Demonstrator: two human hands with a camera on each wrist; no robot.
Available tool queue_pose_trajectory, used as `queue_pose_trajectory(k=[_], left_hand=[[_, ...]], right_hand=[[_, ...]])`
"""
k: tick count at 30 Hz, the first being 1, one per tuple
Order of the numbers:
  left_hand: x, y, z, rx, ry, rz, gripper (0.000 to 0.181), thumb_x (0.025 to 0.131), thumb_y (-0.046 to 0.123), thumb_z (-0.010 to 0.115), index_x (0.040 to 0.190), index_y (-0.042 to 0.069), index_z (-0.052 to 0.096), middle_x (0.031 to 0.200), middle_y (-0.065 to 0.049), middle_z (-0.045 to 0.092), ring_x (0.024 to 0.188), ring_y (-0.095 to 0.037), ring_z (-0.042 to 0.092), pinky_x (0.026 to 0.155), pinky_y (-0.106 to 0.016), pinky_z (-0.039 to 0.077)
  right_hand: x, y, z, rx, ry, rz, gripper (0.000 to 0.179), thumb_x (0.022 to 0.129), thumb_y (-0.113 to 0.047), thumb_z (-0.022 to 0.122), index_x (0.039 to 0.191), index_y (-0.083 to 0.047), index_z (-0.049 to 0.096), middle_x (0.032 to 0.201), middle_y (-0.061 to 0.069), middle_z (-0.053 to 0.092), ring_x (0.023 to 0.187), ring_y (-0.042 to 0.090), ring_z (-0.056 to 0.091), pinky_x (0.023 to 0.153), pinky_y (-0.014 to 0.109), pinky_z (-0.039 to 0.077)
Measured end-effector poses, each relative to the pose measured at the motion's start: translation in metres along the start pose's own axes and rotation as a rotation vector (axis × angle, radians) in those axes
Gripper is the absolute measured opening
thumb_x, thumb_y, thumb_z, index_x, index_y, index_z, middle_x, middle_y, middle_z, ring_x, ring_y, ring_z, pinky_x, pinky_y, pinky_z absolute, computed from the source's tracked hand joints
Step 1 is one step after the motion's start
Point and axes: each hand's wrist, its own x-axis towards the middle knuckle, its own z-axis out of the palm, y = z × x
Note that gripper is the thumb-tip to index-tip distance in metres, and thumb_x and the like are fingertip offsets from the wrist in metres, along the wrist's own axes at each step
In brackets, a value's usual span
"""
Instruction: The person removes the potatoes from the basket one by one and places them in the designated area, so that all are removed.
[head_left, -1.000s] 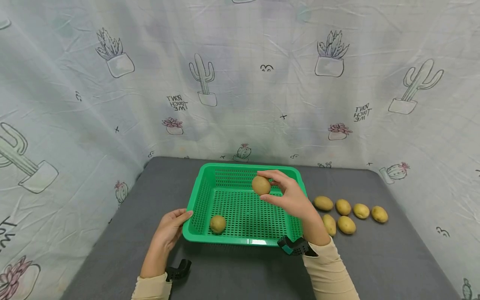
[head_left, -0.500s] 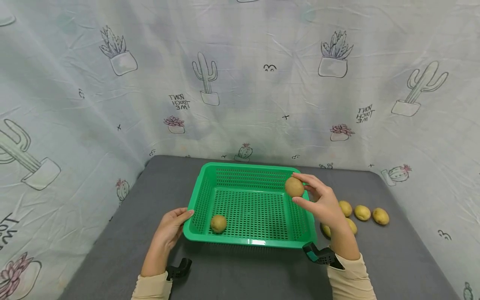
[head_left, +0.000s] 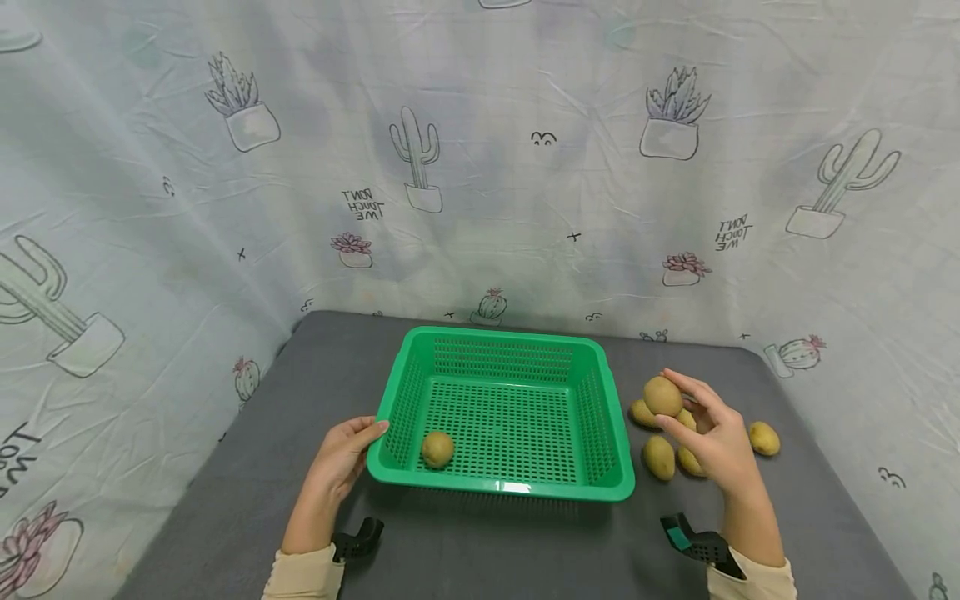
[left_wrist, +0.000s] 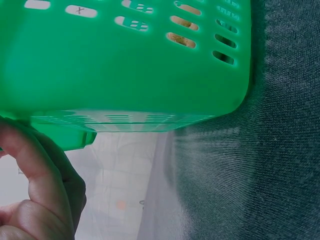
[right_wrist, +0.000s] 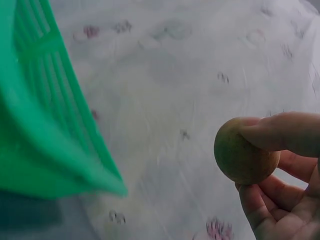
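Note:
My right hand (head_left: 716, 437) pinches a round brown potato (head_left: 663, 396) between thumb and fingers, in the air to the right of the basket. In the right wrist view the same potato (right_wrist: 244, 152) shows clear of any surface. Below and behind that hand lie several potatoes (head_left: 659, 457) on the table, some partly hidden by it. With thumb over the rim, my left hand (head_left: 343, 454) grips the left side of the green plastic basket (head_left: 500, 490). One potato (head_left: 437, 449) lies inside the basket, at its near left corner. The left wrist view shows the basket wall (left_wrist: 125, 75) from outside.
A dark grey cloth (head_left: 525, 550) covers the table. A pale curtain (head_left: 495, 167) printed with cacti hangs behind and at the sides. One potato (head_left: 764, 438) lies farthest right, beyond my right hand.
My right hand has carried its potato rightward, from above the basket, past its right rim, to over the potatoes on the table. My left hand stays on the rim; the basket stands about where it was.

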Motion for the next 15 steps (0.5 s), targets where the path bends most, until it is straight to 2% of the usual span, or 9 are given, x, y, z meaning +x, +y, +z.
queue_pose_trajectory(k=[7,15], left_hand=[[-0.001,0.0,0.0,0.01,-0.001,0.005,0.031,0.095,0.015,0.058,0.115,-0.007,0.051,0.079,0.003,0.062,0.065,-0.006,0.06,0.061,-0.022,0.051],[0.0,-0.001,0.0,0.008,0.001,0.006,0.027,0.095,0.016,0.059,0.111,-0.005,0.053,0.077,0.003,0.061,0.062,-0.006,0.059,0.059,-0.022,0.05]], right_hand=[[-0.026,0.011,-0.016,0.057,0.124,0.128,0.057,0.08,0.024,0.057,0.134,0.016,0.041,0.127,-0.004,0.052,0.112,0.0,0.054,0.091,0.009,0.041],[-0.042,0.022,-0.025,0.044,0.257,0.199,0.056,0.079,0.024,0.058,0.133,0.016,0.043,0.126,-0.006,0.057,0.109,0.001,0.057,0.086,0.009,0.045]])
